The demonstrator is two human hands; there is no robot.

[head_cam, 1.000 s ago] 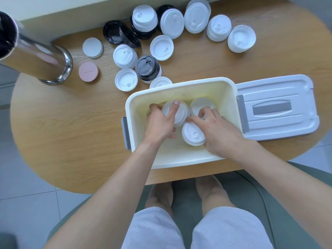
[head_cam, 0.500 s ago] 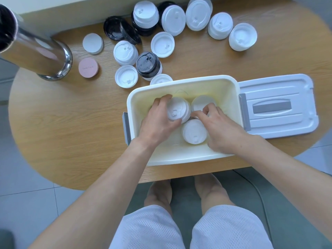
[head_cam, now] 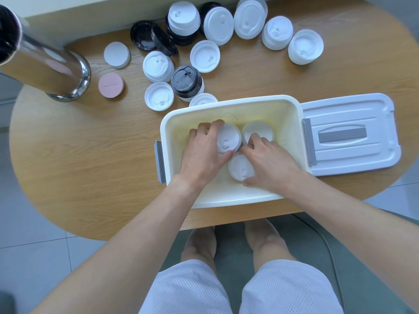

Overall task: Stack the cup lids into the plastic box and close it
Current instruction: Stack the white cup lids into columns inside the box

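Both hands reach into the open plastic box (head_cam: 292, 123) at the table's near edge. The left hand (head_cam: 201, 152) curls its fingers and thumb around a white lid stack (head_cam: 227, 139) at the far left inside. The right hand (head_cam: 269, 162) grips the near lid stack (head_cam: 240, 168). The box cover (head_cam: 349, 134) lies just right of the box; loose lids (head_cam: 205, 55) lie scattered on the far side of the table (head_cam: 90, 168)

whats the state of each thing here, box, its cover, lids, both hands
plastic box: open, three white lid stacks inside
box cover: off, flat on table right of box
left hand: inside box, fingers curled round a lid stack
right hand: inside box, resting on the near lid stack
loose lids: on table behind box, unpacked
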